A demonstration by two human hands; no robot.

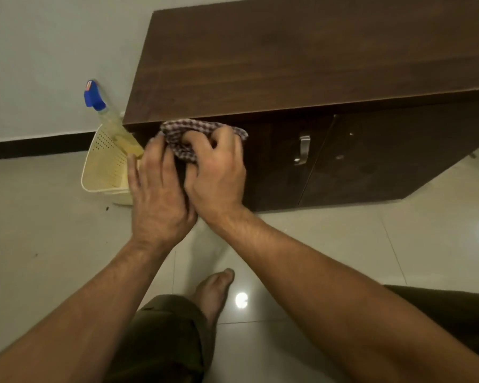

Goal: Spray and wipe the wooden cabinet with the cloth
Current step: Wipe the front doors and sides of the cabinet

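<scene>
Right hand (215, 172): my fingers are curled into the checked cloth (194, 136), bunching it against the cabinet front, centre of frame. Bunched fabric gives a firm pad for rubbing.
Left hand (156, 194): fingers spread flat, holding nothing; fingertips meet the cloth's left edge, probably steadying it.
Wooden cabinet (302, 64): fills the upper right; the cloth sits just under the top lip of the left door.
Door handle (303, 150): right of the cloth, well apart from it.
Spray bottle (108, 117): upper left, leaning in the cream basket (100, 167) beside the cabinet, within my reach.
Step in hand: wiping, by my judgement.
</scene>
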